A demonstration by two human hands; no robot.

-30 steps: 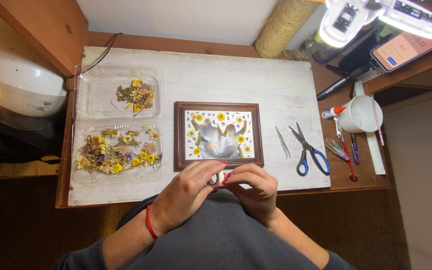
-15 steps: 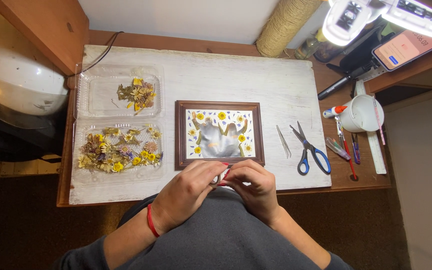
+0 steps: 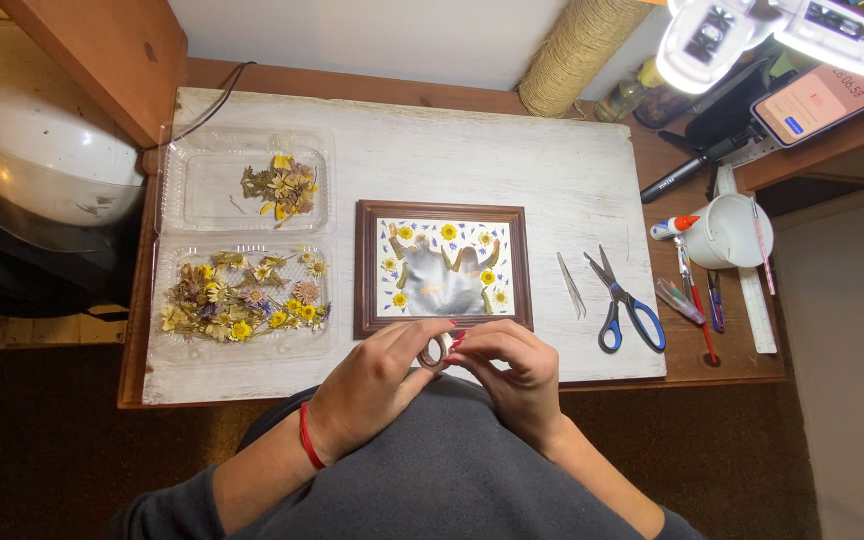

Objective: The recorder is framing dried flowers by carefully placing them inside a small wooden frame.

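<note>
Left hand (image 3: 377,375) and right hand (image 3: 512,370) are both closed around a small tape roll (image 3: 436,351), held at the near edge of the brown picture frame (image 3: 443,268) on the white board (image 3: 512,160).

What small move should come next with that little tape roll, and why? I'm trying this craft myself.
Probably peel the tape's free end loose: both hands pinch the small tape roll just below the wooden frame, and the scissors lie untouched to the right.
</note>
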